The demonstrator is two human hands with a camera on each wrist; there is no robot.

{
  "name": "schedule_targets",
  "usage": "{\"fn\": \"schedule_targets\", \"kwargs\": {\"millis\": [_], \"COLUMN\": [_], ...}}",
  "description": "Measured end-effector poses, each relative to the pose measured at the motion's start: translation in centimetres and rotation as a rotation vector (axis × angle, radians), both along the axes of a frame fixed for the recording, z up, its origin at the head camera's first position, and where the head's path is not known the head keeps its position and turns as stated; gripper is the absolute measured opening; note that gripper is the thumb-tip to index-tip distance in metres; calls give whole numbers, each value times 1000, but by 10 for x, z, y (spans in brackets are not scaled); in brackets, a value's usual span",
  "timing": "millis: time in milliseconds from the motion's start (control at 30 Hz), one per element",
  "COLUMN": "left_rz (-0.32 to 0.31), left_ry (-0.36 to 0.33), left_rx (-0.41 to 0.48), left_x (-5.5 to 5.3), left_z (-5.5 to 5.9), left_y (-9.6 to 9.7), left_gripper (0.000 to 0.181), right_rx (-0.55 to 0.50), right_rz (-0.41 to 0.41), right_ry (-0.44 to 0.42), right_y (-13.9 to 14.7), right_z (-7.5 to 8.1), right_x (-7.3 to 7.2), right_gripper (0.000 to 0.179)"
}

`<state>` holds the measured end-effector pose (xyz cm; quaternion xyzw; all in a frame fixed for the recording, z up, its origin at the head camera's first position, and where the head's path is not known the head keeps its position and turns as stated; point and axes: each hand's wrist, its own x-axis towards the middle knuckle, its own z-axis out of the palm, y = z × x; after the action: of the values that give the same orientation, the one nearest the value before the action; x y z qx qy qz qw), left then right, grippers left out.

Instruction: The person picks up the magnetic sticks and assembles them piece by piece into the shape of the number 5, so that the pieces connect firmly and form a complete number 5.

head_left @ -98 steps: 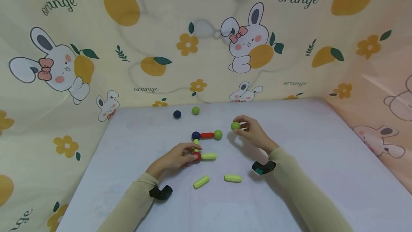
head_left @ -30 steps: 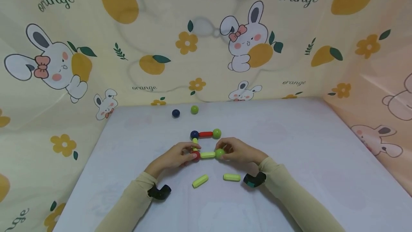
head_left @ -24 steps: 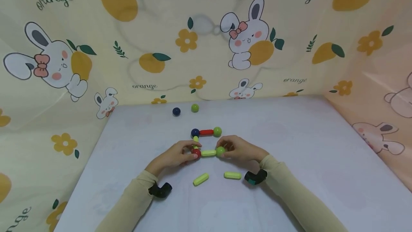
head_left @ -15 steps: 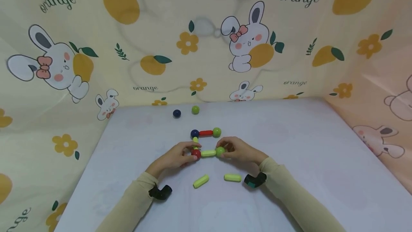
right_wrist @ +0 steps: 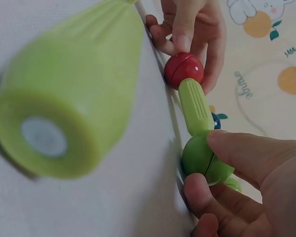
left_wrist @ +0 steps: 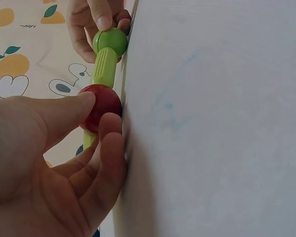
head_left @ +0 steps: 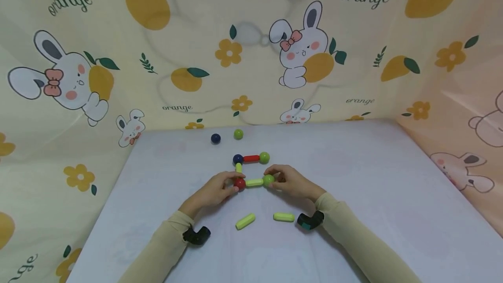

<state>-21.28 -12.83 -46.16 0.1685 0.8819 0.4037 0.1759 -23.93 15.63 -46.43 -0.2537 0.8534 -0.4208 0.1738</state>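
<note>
My left hand (head_left: pixel 215 191) pinches a red ball (head_left: pixel 239 184) between thumb and fingers. A yellow-green rod (head_left: pixel 254 182) runs from that ball to a green ball (head_left: pixel 269 181), which my right hand (head_left: pixel 292 182) grips with thumb and fingertips. From the red ball another yellow-green rod (head_left: pixel 239 167), partly hidden by the left fingers, leads back to a dark blue ball (head_left: pixel 238 159). A red rod (head_left: pixel 251 159) joins the blue ball to a second green ball (head_left: pixel 264 157). In the left wrist view, the thumb lies on the red ball (left_wrist: pixel 104 106).
Two loose yellow-green rods (head_left: pixel 245 221) lie on the white table (head_left: pixel 353 165) nearer the person; one, the right-hand rod (right_wrist: pixel 69 94), looms large in the right wrist view. Behind the joined pieces are a loose dark blue ball (head_left: pixel 215 139) and a loose green ball (head_left: pixel 238 134).
My right hand has brought its green ball leftward and down to the free end of the rod at the red ball. Most recently, the joined pieces have shifted slightly away from the person.
</note>
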Motion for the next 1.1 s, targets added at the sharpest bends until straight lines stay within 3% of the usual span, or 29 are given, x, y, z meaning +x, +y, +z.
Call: {"fn": "schedule_targets", "kwargs": {"millis": [633,800,1100], "left_rz": [29,32,37], "left_ry": [-34,-26,-23], "left_rx": [0,2,-1], "left_x": [0,2,2], "left_z": [2,2,2], "left_y": [2,3,2], "left_gripper": [41,41,40], "right_rx": [6,-7,-19], "right_rz": [30,-4,14], "right_ry": [0,26,50], "right_y": [4,13,29], "right_z": [8,17,27], "right_x": [2,4,20], "right_gripper": [40,41,40]}}
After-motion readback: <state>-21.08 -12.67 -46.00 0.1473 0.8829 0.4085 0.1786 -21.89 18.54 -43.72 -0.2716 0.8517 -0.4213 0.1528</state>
